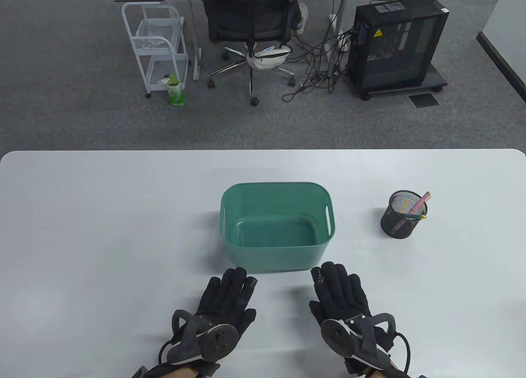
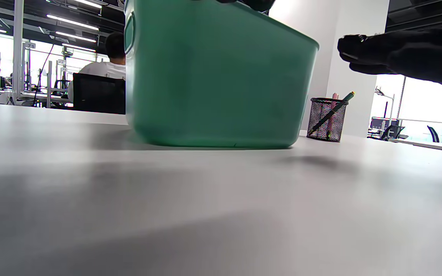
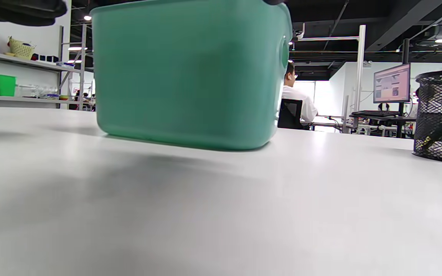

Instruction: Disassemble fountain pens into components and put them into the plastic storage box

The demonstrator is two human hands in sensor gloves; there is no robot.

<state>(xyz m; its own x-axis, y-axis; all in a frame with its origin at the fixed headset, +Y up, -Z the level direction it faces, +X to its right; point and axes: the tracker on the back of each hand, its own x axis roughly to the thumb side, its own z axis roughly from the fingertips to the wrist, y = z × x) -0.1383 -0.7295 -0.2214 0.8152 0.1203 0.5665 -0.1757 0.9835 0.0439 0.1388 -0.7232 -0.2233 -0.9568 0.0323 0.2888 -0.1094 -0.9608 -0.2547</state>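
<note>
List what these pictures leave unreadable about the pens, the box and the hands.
- Pens: lower parts sit behind the mesh of the pen holder in every view; exact count unclear.
- Green storage box: inside hidden by its wall in both wrist views.
- Left hand, right hand: palms and table contact hidden in the table view by their own backs.

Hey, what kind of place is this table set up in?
Most likely an open-plan office or lab workspace. Beyond the white table stand a mesh office chair and a desktop computer tower with tangled cables on grey carpet, and the right wrist view shows a lit monitor on another desk.
</note>
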